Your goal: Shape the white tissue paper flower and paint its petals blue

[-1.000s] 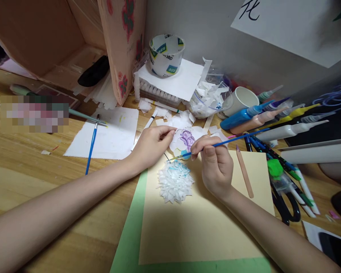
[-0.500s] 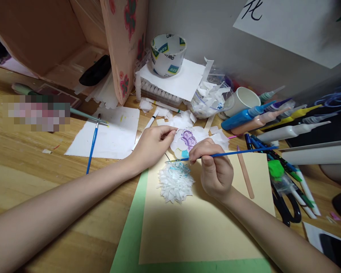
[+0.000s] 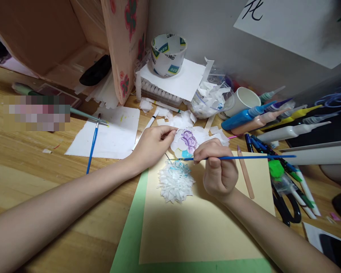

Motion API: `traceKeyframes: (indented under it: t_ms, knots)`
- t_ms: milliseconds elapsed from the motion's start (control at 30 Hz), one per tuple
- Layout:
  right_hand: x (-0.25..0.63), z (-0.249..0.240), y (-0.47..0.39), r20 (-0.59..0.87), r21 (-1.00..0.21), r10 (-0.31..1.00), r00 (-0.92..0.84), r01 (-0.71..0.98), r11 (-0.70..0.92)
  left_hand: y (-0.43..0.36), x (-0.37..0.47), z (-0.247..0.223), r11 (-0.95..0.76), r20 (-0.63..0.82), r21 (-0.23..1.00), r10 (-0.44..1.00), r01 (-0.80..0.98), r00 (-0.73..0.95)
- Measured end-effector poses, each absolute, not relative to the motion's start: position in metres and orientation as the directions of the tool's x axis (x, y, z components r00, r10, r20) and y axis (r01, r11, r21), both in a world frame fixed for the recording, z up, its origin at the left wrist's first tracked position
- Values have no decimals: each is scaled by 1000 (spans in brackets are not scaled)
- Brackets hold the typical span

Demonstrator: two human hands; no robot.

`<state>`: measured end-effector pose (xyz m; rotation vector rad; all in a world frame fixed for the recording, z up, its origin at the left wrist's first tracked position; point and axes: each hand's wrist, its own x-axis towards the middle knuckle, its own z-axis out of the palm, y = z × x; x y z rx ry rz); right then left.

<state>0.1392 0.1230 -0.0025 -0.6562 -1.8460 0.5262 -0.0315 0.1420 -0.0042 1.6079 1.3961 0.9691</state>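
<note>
My right hand (image 3: 220, 167) grips a thin blue paintbrush (image 3: 255, 156), held almost level. The brush tip lies at the upper edge of a white paper flower (image 3: 176, 184), whose top petals carry light blue paint. My left hand (image 3: 156, 146) pinches the left rim of a small white paint palette (image 3: 174, 145) between thumb and fingers; the other fingertips are partly hidden. Purple and light blue paint sit in the palette's round wells. Beneath the flower is a cream sheet (image 3: 204, 235) on a larger green sheet (image 3: 127, 235).
Another blue paintbrush (image 3: 93, 146) lies on white paper (image 3: 119, 132) to the left. A tape roll (image 3: 169, 60) and a bowl of paper scraps (image 3: 210, 96) stand behind. At right are paint bottles (image 3: 244, 115), a wooden stick (image 3: 246, 176), pens and black-handled scissors (image 3: 294, 208).
My right hand has shifted slightly right and down. The brush has swung closer to level, its handle end reaching further right. My left hand and the palette have stayed in place.
</note>
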Motion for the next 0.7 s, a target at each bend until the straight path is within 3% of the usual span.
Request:
traceKeyframes:
  t_ms: [167, 300, 500, 600, 700]
  knots:
    - [137, -2, 122, 682, -627, 655, -325, 203, 752, 143, -32, -3, -85, 43, 912, 993, 401, 111]
    - [134, -1, 124, 720, -680, 694, -8, 192, 708, 143, -32, -3, -73, 30, 915, 993, 396, 113]
    - [143, -3, 139, 491, -863, 827, 272, 27, 504, 142, -34, -1, -51, 9, 920, 994, 389, 110]
    - [152, -2, 137, 353, -929, 888, 295, 1, 369, 142, -35, 1, -30, -15, 927, 993, 374, 116]
    - [158, -2, 123, 314, -946, 912, 262, 10, 323, 143, -36, 1, -39, -4, 927, 993, 373, 114]
